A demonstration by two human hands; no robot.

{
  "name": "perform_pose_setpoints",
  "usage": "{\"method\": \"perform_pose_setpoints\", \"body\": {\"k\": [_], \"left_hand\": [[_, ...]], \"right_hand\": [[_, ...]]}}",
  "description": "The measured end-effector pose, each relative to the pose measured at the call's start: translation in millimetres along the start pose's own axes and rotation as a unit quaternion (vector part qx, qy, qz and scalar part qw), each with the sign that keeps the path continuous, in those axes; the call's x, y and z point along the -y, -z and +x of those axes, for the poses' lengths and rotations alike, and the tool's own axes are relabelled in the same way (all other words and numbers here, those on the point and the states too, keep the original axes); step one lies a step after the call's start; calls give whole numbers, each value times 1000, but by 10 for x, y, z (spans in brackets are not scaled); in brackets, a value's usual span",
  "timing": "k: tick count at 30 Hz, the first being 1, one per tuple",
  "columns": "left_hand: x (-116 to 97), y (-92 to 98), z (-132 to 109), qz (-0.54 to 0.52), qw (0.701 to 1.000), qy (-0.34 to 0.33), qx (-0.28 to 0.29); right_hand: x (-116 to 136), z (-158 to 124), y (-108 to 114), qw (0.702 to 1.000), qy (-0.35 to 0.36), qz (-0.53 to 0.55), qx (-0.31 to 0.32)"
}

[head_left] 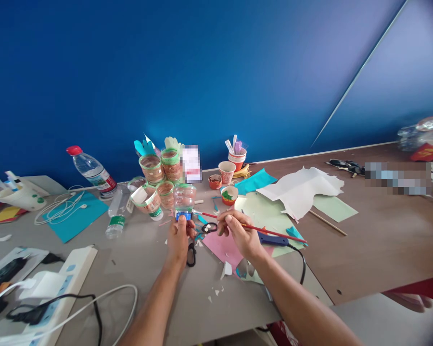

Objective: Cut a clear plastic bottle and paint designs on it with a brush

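My left hand (180,235) grips a clear cut plastic bottle piece (184,193) near its blue lower part, thumb towards me. A thin red-handled paintbrush (270,232) is held between the fingers of my right hand (240,233). Its bristles are at the right side of the blue part; whether they touch it I cannot tell. Just below my hands lie black-handled scissors (191,254), partly covered. A small paper cup with green paint (229,194) stands beyond my right hand. Behind the bottle piece are several cut bottle cups with green rims (150,166).
A blue glue gun (272,239) with a black cord lies beside my right hand. Coloured paper and a white torn sheet (303,190) spread to the right. At left are a water bottle (94,173), a power strip (63,288) and cables. Someone's hand (411,302) shows at lower right.
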State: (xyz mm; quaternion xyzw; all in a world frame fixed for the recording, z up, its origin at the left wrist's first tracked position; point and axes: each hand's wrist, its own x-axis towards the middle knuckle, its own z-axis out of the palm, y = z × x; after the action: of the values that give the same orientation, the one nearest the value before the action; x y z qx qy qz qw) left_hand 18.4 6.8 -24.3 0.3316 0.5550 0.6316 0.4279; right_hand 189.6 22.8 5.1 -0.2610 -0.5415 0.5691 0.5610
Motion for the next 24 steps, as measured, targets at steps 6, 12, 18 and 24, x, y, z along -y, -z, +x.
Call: {"method": "perform_pose_setpoints", "body": {"k": [6,12,18,24], "left_hand": [[-53,-26,-21,-14,1000,4,7],[-106,-61,-53,-67,997,24,11],[-185,-54,-57,-124,991,38,16],[-217,-26,-56,-183,981,65,16]], "right_hand": [[-10,-14,23,1000,10,5,15],[52,13,-34,999,21,-31,29],[38,38,-4,999,7,-53,-4],[2,40,35,999,-10,-35,-19]]}}
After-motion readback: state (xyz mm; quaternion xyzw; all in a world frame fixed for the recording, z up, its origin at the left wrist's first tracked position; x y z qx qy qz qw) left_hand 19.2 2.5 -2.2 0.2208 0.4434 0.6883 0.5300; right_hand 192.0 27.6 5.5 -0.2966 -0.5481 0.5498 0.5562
